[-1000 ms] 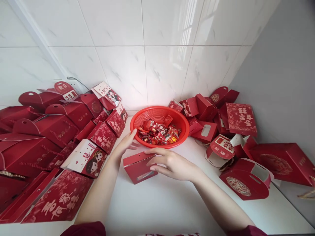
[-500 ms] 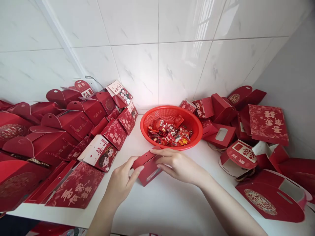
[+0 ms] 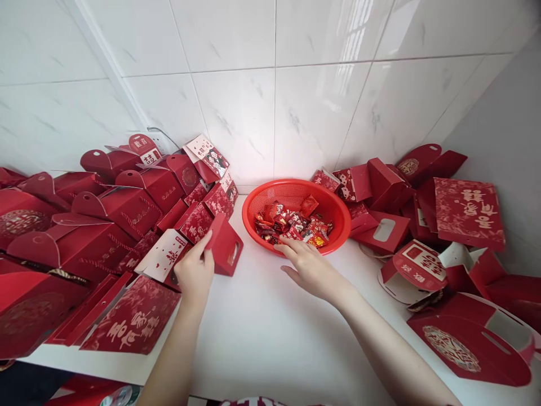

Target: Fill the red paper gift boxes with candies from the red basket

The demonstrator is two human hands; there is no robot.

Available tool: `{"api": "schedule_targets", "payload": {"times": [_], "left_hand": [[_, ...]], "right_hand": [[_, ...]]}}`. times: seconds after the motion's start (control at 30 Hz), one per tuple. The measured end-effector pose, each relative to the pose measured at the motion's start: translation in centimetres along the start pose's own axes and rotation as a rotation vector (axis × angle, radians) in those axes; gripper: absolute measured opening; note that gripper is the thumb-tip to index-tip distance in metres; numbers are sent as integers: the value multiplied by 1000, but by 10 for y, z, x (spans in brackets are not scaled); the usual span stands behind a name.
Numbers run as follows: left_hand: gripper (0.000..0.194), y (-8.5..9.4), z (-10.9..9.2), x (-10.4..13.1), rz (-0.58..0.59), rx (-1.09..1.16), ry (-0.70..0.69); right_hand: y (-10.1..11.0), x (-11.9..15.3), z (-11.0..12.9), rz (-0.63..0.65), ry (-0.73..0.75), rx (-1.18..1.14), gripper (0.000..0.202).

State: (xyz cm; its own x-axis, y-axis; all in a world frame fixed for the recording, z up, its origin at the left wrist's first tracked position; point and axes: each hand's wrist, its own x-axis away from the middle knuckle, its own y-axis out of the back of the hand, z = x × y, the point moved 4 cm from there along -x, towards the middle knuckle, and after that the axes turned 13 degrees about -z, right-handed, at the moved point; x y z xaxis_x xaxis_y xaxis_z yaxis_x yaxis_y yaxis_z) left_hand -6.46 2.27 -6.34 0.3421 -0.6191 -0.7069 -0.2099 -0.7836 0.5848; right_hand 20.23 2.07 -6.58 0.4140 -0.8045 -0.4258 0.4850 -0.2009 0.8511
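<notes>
In my left hand (image 3: 196,273) is a small red gift box (image 3: 225,247) with a window cut in its side, pinched at its upper left edge. The box is tilted and stands beside the left group of boxes, partly in front of them. My right hand (image 3: 313,269) is open, its fingers stretched out over the near rim of a red plastic basket (image 3: 344,239). Inside the basket lie many wrapped candies (image 3: 291,220), mostly red. No candy shows between the right fingers.
Closely packed red gift boxes (image 3: 118,211) fill the left side of the white table (image 3: 270,332). More boxes (image 3: 469,211) lie in a loose heap at the right, some with raised flaps. A tiled wall (image 3: 236,124) stands behind the basket.
My left hand has carried the gift box left, towards the packed boxes. My right hand has let go of the box and moved right to the basket's near rim.
</notes>
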Motion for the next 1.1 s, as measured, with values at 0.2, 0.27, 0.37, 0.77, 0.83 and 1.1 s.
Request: {"api": "schedule_targets", "payload": {"times": [0.2,0.27,0.37,0.77,0.83,1.1], "left_hand": [[49,-73,-18,-38,188,52,-150],[54,-94,-25,-48,231,57,-188],[66,-123,-35,-64,295,36,-244],[65,-196,-55,-133,255,-135,-390],[67,-201,-53,-141,243,-139,-429],[43,-228,-57,-146,251,-107,-579]], "right_hand": [[-24,-3,-4,84,-56,169,60],[-27,-4,-3,82,-65,215,60],[-30,-4,-3,77,-68,250,60],[-37,-9,0,29,-53,308,56],[-38,-9,-1,13,-41,313,57],[-39,-12,-1,33,-42,333,56]]}}
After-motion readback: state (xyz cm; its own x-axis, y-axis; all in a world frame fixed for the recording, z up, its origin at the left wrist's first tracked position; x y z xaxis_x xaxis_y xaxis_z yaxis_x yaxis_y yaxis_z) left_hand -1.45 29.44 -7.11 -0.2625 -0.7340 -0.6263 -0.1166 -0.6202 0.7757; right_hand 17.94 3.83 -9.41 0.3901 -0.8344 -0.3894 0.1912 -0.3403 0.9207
